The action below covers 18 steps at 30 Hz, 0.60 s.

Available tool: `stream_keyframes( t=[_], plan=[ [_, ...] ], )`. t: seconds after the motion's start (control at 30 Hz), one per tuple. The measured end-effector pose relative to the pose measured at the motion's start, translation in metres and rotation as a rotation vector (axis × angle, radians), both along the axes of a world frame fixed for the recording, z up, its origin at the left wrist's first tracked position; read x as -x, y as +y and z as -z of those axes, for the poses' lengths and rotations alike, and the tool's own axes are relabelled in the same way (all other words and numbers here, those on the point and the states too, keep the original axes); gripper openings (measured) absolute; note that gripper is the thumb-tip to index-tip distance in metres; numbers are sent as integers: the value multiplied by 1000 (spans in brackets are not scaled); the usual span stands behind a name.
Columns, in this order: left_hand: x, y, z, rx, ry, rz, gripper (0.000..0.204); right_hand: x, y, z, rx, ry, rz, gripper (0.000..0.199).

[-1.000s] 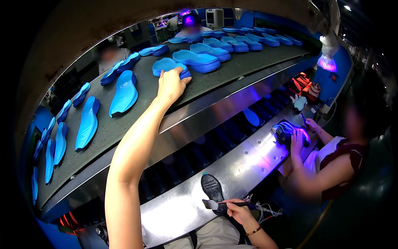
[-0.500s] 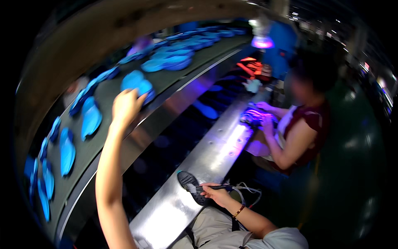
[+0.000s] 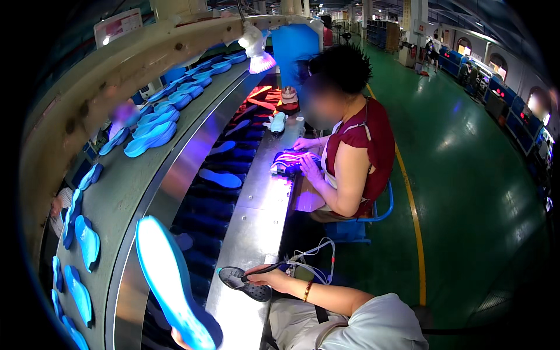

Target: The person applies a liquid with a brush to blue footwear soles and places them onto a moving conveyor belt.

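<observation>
Close to the lower edge, my left hand grips a blue shoe sole near its lower end. The sole stands nearly upright and its broad face looks bright white in the glare. Most of that hand is out of sight behind the sole. My right hand is closed on a dark, pen-like brush with thin clear tubes running from its back end. The brush's pale tip rests over a black, perforated sole-shaped piece on the metal ledge.
A conveyor belt curves along the left with several blue soles. Between belt and ledge lies a dark lower line with more soles. A seated co-worker handles a shoe piece under a purple lamp.
My left hand has come down from the belt toward me, bringing a blue sole. My right hand stays on the brush at the black piece. The view has turned right.
</observation>
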<state>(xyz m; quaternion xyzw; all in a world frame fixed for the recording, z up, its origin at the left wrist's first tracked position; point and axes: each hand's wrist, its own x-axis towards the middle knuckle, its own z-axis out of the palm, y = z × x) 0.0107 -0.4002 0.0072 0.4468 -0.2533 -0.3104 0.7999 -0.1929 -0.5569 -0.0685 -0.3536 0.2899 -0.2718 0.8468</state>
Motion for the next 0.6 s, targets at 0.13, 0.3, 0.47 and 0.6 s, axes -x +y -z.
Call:
stream_keyframes(
  t=[0.13,0.3,0.47,0.6],
  plan=[
    [25,24,-3,-138,410,182,66,-3,-1,20,-32,68,21,24],
    [36,40,13,-168,466,140,67,-13,3,5,-4,89,-29,24],
    [36,52,23,-156,487,102,69,-13,4,0,-17,46,-10,23],
    [38,62,30,-156,524,71,70,-15,5,-7,51,34,-36,22]
  ],
)
